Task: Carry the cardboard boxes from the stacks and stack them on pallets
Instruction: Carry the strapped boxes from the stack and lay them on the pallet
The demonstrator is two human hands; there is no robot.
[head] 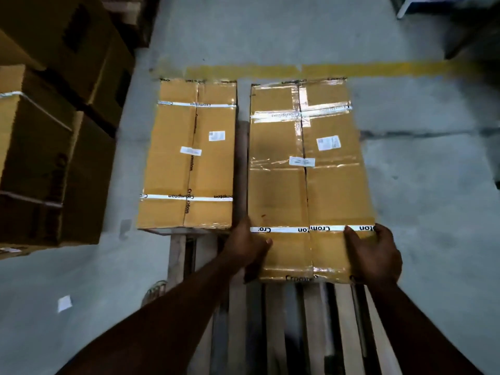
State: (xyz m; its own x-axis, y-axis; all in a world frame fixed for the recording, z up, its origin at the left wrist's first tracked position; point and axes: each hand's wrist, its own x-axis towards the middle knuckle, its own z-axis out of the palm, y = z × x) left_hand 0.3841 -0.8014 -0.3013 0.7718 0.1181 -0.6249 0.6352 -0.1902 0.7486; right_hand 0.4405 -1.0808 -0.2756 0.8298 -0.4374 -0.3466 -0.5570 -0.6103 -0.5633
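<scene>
We are gripping the second box [308,180] with our left hand [247,249] and right hand [374,254], setting it on the pallet [273,320] beside the first box [189,158], with stacked boxes [51,131] apparently waiting.

left box [186,158] straps: "Crompton" | right box [308,185] strap: likely "Crompton" | labels unreadable

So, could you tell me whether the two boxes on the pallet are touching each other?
No, a gap showing the pallet separates the left box from the right box.
</scene>
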